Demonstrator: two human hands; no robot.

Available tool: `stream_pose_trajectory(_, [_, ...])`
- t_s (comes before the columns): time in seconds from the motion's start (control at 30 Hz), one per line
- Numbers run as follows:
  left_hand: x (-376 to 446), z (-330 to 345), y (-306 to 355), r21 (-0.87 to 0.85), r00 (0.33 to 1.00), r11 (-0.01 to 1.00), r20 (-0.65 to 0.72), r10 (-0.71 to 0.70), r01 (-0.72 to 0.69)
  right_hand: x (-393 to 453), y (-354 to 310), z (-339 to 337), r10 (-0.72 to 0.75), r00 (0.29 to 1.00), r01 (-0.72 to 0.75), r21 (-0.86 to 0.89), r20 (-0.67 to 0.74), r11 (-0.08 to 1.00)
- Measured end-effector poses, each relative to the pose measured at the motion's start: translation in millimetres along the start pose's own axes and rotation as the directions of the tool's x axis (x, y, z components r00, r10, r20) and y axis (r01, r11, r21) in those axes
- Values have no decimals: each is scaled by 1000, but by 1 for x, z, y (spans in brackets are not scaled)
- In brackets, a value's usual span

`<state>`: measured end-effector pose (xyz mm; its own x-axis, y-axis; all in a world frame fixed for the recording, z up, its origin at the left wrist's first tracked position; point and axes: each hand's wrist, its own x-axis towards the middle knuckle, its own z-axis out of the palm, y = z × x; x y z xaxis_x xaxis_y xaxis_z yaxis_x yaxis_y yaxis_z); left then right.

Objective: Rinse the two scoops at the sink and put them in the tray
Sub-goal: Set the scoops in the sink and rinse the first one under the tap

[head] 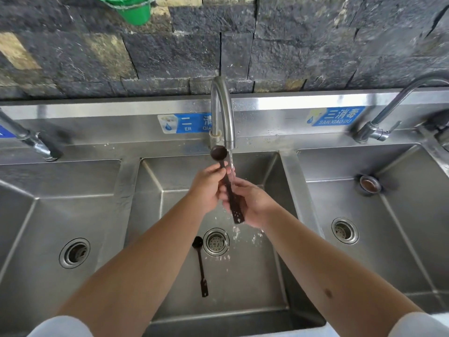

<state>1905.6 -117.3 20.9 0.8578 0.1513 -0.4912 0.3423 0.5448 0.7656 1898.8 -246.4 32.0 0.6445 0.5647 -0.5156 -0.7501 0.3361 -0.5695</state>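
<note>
I hold a dark brown scoop (pixel 235 206) over the middle sink basin (pixel 267 239), its round bowl up near the tap spout. My left hand (pixel 206 188) pinches the handle just below the bowl. My right hand (pixel 250 203) cups the lower handle. Water runs from the middle tap (pixel 222 113) down onto the handle and my fingers. A second dark scoop (pixel 200 265) lies flat on the basin floor, left of the drain (pixel 215 241). No tray is in view.
The steel unit has a left basin (pixel 48 227) and a right basin (pixel 388 227), each with its own tap. A small round metal filter basket (pixel 370 184) rests in the right basin's far corner. A green bucket (pixel 131 8) hangs on the stone wall.
</note>
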Motion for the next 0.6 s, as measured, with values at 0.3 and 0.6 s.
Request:
stream_pose_trajectory(0.3, [-31, -27, -75, 16, 987, 987, 2, -159, 159, -49, 74, -31, 73, 926, -102, -59, -370, 993])
stream_pose_trajectory(0.6, [-38, -24, -86, 114, 989, 983, 13, -148, 146, -77, 99, -39, -117, 833, -62, -301, -541, 951])
